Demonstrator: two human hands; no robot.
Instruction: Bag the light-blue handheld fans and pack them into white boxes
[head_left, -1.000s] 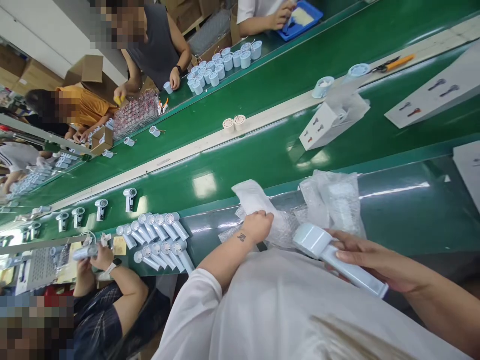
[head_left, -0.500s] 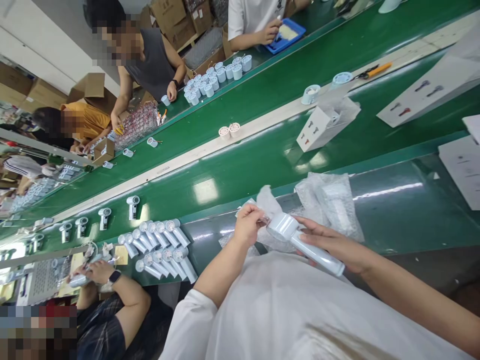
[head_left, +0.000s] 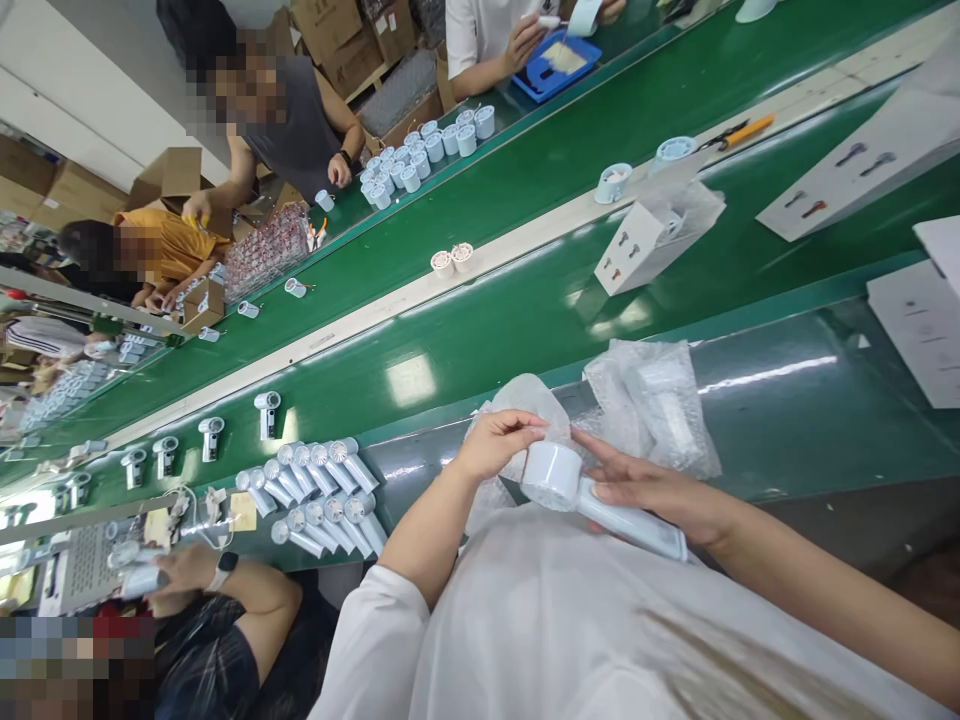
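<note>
A pale-blue device shaped like a hair dryer point(head_left: 553, 476), with a round head and straight handle, lies tilted close to my shirt. My right hand point(head_left: 649, 490) is closed around its handle near the head, with the index finger reaching toward the bag. Thumb and fingers of my left hand point(head_left: 501, 440) are pinched at the edge of a translucent bubble-wrap bag point(head_left: 534, 396) just behind the head. Another bubble-wrap bag point(head_left: 664, 405), with something pale inside, lies on the bench right of the first.
Two rows of similar devices point(head_left: 319, 490) lie on the bench point(head_left: 780, 420) to the left. Several more stand along the green conveyor point(head_left: 412, 370). White boxes point(head_left: 637, 240) sit on the belt. Co-workers handle parts across the line, and a co-worker's arm point(head_left: 255, 590) is at left.
My left hand has shifted slightly, and the bag's edge stands higher behind the device. The device's head has turned and moved a little left. The neighbouring co-worker's hands have moved.
</note>
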